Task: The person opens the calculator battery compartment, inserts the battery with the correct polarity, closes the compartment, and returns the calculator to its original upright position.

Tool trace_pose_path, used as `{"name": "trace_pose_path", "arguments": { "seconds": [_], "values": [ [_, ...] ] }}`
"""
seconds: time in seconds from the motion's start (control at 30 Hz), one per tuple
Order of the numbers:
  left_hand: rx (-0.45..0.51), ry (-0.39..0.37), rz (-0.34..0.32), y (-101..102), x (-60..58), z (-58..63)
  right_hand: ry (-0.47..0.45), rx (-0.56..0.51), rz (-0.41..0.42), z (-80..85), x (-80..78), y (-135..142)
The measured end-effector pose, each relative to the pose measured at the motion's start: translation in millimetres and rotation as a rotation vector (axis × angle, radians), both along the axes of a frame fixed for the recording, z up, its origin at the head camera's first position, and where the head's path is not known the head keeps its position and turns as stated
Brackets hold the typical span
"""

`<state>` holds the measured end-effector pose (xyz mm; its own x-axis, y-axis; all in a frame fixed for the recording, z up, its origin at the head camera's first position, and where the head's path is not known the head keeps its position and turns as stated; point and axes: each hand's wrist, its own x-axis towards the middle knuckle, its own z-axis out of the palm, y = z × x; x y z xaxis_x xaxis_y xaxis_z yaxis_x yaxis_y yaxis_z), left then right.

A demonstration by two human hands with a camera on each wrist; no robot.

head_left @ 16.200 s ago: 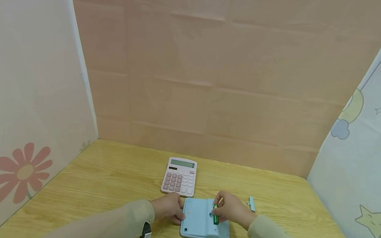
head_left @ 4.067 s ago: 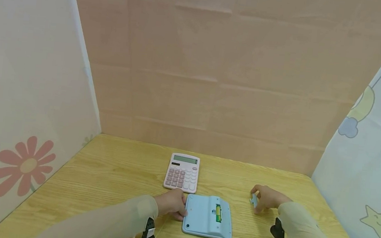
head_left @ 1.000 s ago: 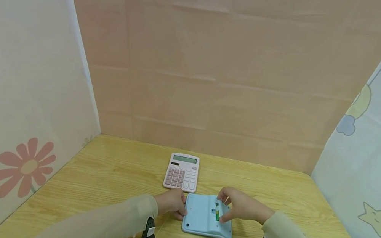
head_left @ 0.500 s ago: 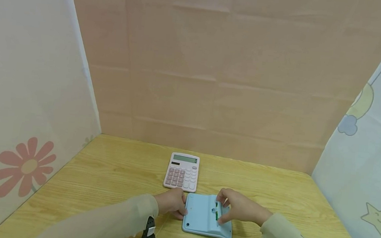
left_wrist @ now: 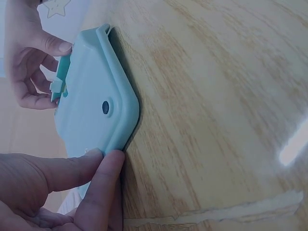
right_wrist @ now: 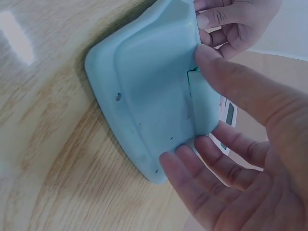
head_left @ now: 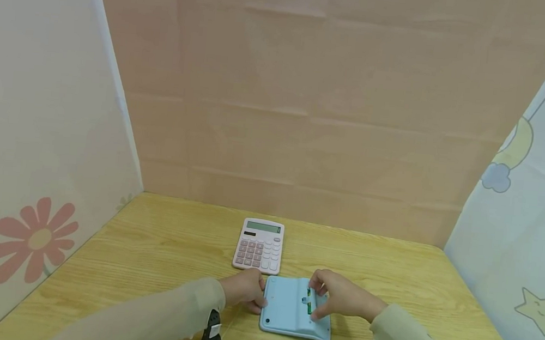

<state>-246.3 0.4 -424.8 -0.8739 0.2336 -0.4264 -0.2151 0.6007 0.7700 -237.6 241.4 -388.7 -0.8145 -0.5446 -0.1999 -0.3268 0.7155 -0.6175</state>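
Note:
A light blue calculator [head_left: 284, 308] lies face down on the table, its raised back part to the right. My left hand [head_left: 243, 289] pinches its left edge between thumb and fingers; the left wrist view shows the thumb on the back and a finger along the side. My right hand [head_left: 344, 296] holds the small blue battery cover [right_wrist: 204, 103] by its two ends, thumb at the near end and fingers at the far one. The cover stands tilted over the battery compartment, with a tab [left_wrist: 57, 85] showing. Beneath it, part of a green battery [head_left: 310, 309] shows in the compartment.
A pink calculator [head_left: 257, 245] lies face up just behind the blue one. The wooden table [head_left: 172, 237] is bounded by a tan back wall [head_left: 283, 111] and patterned side panels. A torn strip of clear tape [left_wrist: 231, 211] sticks to the tabletop near my left hand.
Earlier my right hand held the battery at the compartment, then picked the cover up from the table's right. Over the last second the cover has come down closer over the battery, hiding more of it.

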Motion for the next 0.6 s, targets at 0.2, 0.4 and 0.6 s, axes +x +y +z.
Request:
{"name": "trace_pose_path", "arguments": {
  "seconds": [0.2, 0.4, 0.6],
  "values": [
    [0.004, 0.002, 0.003, -0.4, 0.5, -0.3, 0.004, 0.011, 0.003, -2.3, -2.3, -0.1],
    [0.013, 0.002, -0.003, -0.9, 1.9, 1.7, 0.009, 0.014, 0.004, -2.2, -2.6, -0.3],
    [0.028, 0.002, -0.004, -1.9, 3.2, 2.8, 0.01, 0.011, 0.005, -0.5, -0.3, -1.4]
  ]
}}
